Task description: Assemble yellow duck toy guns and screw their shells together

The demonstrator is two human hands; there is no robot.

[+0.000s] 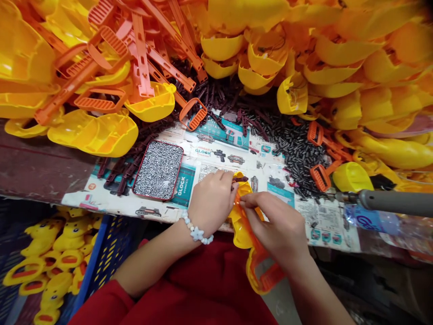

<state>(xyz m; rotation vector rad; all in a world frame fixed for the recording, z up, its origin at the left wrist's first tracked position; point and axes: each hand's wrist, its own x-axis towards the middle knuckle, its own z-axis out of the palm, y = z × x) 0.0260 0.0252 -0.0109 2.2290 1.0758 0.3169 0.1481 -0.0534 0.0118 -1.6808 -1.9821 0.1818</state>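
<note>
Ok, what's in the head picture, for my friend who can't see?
A person's left hand and right hand hold a yellow shell with an orange handle inside. Beyond lie a tray of silver bits, black bits, and more shells and handles.

A dark reddish table (pixel 40 164) (partly covered by printed card (pixel 192 151)) — all brightly lit.

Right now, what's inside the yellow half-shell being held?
An orange grip-ended bar lies in the yellow half-shell. What's under the bar, and under the right hand, is covered.
</note>
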